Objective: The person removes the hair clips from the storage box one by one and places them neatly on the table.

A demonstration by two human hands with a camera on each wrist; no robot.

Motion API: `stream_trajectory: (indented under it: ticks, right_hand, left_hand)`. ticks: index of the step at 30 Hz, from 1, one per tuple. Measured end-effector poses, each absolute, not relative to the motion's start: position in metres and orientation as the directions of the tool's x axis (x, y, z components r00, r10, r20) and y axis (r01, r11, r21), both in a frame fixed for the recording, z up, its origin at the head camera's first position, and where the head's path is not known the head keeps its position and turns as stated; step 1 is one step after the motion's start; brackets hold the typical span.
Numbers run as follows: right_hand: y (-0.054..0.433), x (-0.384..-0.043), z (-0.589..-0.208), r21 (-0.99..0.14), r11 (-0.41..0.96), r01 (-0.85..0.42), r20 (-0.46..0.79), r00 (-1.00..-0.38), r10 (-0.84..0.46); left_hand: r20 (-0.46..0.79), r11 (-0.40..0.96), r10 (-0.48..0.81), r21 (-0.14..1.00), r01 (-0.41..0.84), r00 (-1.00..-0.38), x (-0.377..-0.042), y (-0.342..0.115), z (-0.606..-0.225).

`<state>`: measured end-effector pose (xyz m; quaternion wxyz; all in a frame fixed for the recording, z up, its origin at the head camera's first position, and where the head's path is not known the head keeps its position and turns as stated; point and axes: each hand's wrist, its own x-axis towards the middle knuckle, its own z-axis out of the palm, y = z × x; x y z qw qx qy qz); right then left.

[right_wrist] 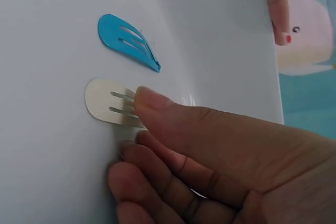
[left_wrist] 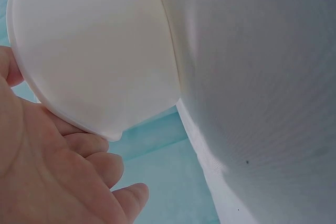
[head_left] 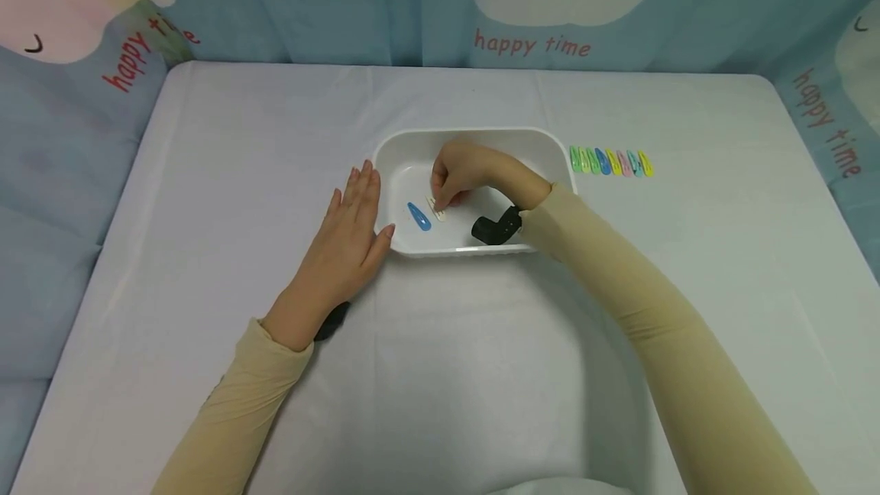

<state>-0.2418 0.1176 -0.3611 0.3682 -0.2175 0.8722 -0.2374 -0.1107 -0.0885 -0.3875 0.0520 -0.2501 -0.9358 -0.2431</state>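
My right hand (head_left: 464,174) reaches down into a white tray (head_left: 454,252). Its thumb and forefinger pinch the narrow end of a cream snap hair clip (right_wrist: 100,100), whose rounded end shows in the right wrist view. Beside it on the tray floor lies a blue snap hair clip (head_left: 418,216), apart from the fingers. At the tray's left end my left hand (head_left: 351,228) rests with fingers straight, touching the rim. The left wrist view shows the palm side of that hand (left_wrist: 58,166) against the tray's outer wall (left_wrist: 100,51).
Right of the tray, several coloured hair clips (head_left: 610,162) stand in a neat row on the white tablecloth (head_left: 694,250). A black wrist camera (head_left: 496,229) on my right wrist hangs over the tray's front part. A blue printed curtain (head_left: 330,6) borders the table's far edge.
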Motion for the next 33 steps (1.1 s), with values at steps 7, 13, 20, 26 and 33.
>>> stream_trajectory:
  ticks: [7, 13, 20, 26, 33]
  right_hand:
    - [0.11, -0.24, -0.36, -0.461, 0.824, -0.33, -0.529, -0.643, -0.554]
    - [0.105, -0.236, -0.356, -0.46, 0.837, -0.297, -0.555, -0.64, -0.532]
    - [0.11, -0.237, -0.357, -0.531, 0.82, -0.212, -0.574, -0.623, -0.532]
    - [0.115, -0.24, -0.359, -0.584, 0.797, -0.154, -0.584, -0.603, -0.544]
    - [0.118, -0.241, -0.358, -0.61, 0.786, -0.104, -0.606, -0.579, -0.546]
  left_hand:
    - [0.217, 0.756, 0.444, 0.43, 0.494, -0.869, -0.111, -0.089, -0.387]
    - [0.221, 0.752, 0.447, 0.432, 0.498, -0.867, -0.11, -0.089, -0.388]
    - [0.224, 0.749, 0.449, 0.433, 0.501, -0.865, -0.111, -0.089, -0.388]
    - [0.226, 0.755, 0.446, 0.425, 0.499, -0.866, -0.111, -0.089, -0.389]
    - [0.224, 0.756, 0.443, 0.427, 0.497, -0.868, -0.111, -0.089, -0.389]
